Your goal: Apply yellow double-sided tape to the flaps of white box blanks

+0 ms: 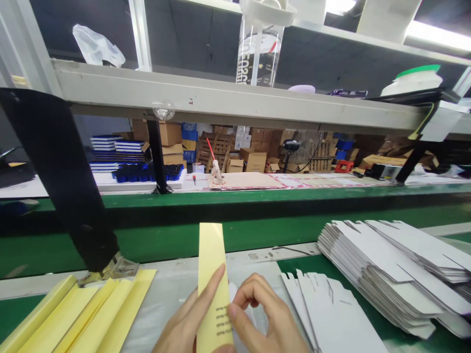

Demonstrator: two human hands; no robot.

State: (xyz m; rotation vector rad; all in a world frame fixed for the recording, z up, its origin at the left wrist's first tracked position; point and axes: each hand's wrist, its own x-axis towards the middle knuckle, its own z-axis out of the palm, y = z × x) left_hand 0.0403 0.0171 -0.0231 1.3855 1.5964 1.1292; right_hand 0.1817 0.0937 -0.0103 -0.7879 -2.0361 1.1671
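A long yellow strip of paper or card (212,255) with small dark print near its lower end stands upright in front of me. My left hand (195,311) is closed round it, with one finger lying along its face. The fingertips of my right hand (261,306) are pinched together at the strip's right edge, beside the print; whether they grip the edge or something small is hidden. Several folded yellow pieces (95,314) lie at the lower left. Flat white cut cards (331,314) lie right of my right hand.
A thick stack of white flat cartons (386,264) is at the right. The green conveyor (176,215) runs across behind the hands. A black post (62,181) stands at the left, and a shelf beam (221,100) crosses above.
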